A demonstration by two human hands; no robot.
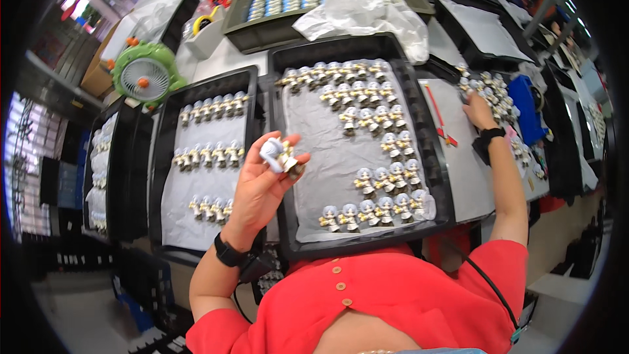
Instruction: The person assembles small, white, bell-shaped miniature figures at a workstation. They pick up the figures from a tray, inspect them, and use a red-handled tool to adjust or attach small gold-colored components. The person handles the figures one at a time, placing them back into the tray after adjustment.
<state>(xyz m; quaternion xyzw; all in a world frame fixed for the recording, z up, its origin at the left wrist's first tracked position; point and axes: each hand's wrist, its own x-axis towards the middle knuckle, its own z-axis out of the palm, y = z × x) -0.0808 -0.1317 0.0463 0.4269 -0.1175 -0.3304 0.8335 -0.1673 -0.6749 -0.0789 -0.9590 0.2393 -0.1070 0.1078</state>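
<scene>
Between the thumb and fingers of my left hand (pixel 257 180) is a small figurine (pixel 280 157) with pale blue-grey hair, a white-and-gold outfit and a dark base. It is tilted above the gap between two black trays. My right hand (pixel 480 111) reaches to the left edge of a loose heap of similar figurines (pixel 496 92) on the right. Its fingers are curled together there, and what they grip is too small to make out. Rows of matching figurines (pixel 383 213) stand on white paper in the large black tray (pixel 282 246) before me.
A second black tray (pixel 157 229) with figurine rows lies left. Behind are a green fan (pixel 145 75) and an olive bin (pixel 252 39) of figurines under crumpled paper (pixel 367 16). A red strip-like tool (pixel 438 115) and a blue holder (pixel 526 108) flank the heap.
</scene>
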